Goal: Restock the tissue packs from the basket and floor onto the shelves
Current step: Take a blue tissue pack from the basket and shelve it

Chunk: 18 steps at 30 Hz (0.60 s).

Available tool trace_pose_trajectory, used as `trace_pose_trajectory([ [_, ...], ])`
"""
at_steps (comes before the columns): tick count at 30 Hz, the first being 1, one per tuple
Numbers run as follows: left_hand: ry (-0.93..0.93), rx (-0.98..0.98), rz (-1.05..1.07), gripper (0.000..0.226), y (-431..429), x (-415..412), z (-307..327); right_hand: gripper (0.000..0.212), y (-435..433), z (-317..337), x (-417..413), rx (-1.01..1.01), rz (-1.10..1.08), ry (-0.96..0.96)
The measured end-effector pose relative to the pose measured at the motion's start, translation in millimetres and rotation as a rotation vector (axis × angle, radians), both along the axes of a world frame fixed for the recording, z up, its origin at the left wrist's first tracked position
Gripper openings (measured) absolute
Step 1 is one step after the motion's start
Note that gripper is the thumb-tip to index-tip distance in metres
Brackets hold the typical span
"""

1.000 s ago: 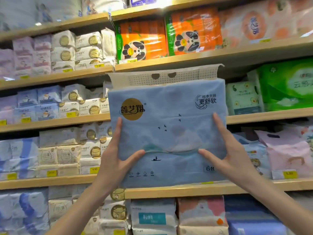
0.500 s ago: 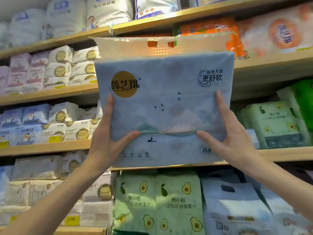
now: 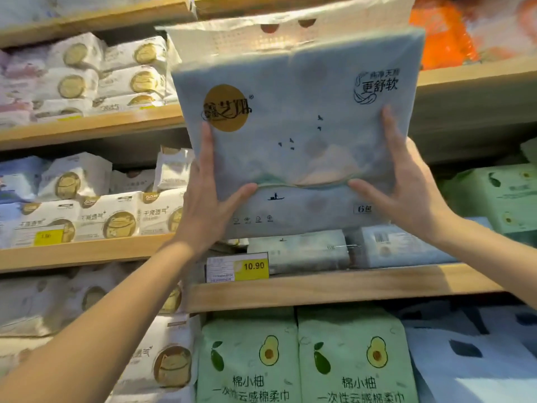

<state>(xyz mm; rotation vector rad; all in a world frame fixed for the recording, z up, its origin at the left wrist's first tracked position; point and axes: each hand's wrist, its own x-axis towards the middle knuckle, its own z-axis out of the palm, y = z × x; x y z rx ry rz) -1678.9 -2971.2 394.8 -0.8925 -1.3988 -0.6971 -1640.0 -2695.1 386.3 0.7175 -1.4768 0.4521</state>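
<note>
Against the wooden store shelving, a large, soft, blue-grey plastic-wrapped tissue pack with a gold round logo and a perforated white carry flap is held upright in the air between both hands. The left hand clasps its left edge and the right hand its right edge. On each, the forefinger lies straight up the front and the thumb spreads inward across the printed crease, while the other fingers appear to wrap behind, though the pack hides them. Half a second ago the bottom of the pack covered the front lip of the light wooden shelf; it has since been raised, with the grip unchanged. That lift uncovers a yellow and white price tag reading 10.90 and a low layer of similar grey-blue packs lying flat on the shelf. The held pack now hangs just above that layer, its lower edge close to or touching it. This looks like the matching slot, so the remaining step is probably to push the pack back and set it down on the stack. Green packs printed with avocados stand on the shelf below, and white packs with gold circles fill the shelves to the left.
</note>
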Motion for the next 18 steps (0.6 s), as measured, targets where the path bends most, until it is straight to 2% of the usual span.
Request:
trace_pose_trajectory([
  [8, -0.139, -0.011, -0.06, 0.102, 3, -51, -22, 0.097, 2, -14, -40, -0.011, -0.078, -0.194],
  [15, -0.28, -0.148, 0.161, 0.105, -2, -62, -17, 0.102, 11, -17, -54, 0.022, -0.195, -0.394],
  [18, -0.34, -0.164, 0.235, 0.117, 0, -60, -16, 0.109, 14, -13, -54, 0.026, -0.222, -0.485],
])
